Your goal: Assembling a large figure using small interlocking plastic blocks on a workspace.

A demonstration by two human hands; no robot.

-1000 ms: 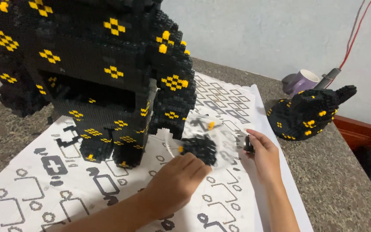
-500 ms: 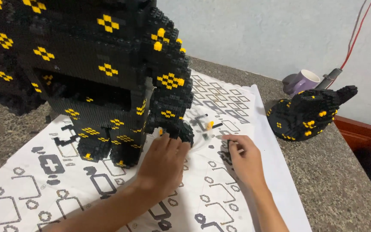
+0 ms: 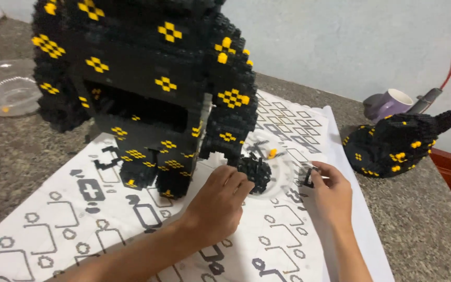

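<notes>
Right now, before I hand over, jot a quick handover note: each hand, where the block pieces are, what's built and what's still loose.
Left hand: fingers on a small black block clump beside the big model's foot.
Right hand: pinching a small black piece over the clear dish.
Built: large black-and-yellow block model standing on the printed instruction sheet.
Loose: the clump, the bits in the dish, and a separate black-and-yellow section lying off the sheet to the right.

Small black brick clump (image 3: 256, 172), knobbly and rounded, sits at the foot of the big black-and-yellow brick model (image 3: 147, 89) (touching its base). Tiny black piece (image 3: 307, 176) lies just right.
</notes>
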